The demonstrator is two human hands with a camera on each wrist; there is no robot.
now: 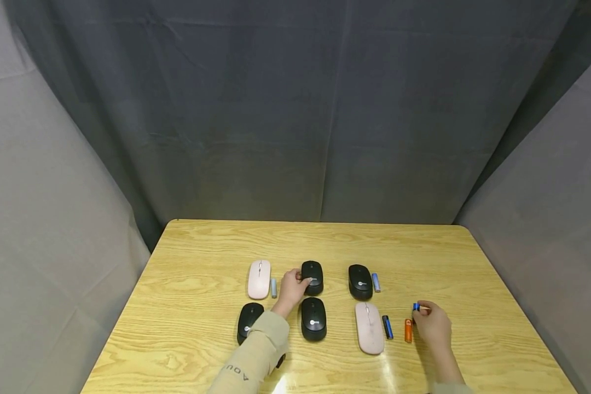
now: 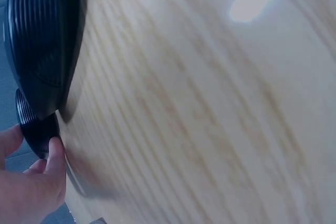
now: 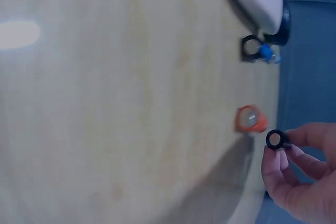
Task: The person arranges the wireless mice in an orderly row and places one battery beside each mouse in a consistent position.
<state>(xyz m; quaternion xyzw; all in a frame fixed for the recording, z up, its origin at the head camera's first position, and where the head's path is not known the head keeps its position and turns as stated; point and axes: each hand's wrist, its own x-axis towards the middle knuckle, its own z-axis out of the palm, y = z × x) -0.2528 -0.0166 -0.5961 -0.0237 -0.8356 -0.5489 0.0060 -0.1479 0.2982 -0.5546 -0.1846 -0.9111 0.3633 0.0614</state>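
My left hand (image 1: 291, 291) grips the black computer mouse (image 1: 312, 276) in the middle of the back row, fingers and thumb at its edges. In the left wrist view, fingertips hold that mouse (image 2: 37, 129) low over the wood, partly behind a nearer black mouse (image 2: 39, 40). Over at the right, my right hand (image 1: 433, 324) pinches a blue and black battery (image 1: 416, 307) between thumb and fingers. The right wrist view shows the battery's round black end (image 3: 275, 139) facing the camera. Just beside it on the table stands an orange battery (image 1: 408, 331).
Black mice stand front middle (image 1: 313, 319), back right (image 1: 360, 282) and front left (image 1: 250, 320), the last partly behind my sleeve. Pink mice lie back left (image 1: 259, 279) and front right (image 1: 370, 328). Other batteries are light blue (image 1: 273, 288), violet-blue (image 1: 376, 282) and dark blue (image 1: 387, 327).
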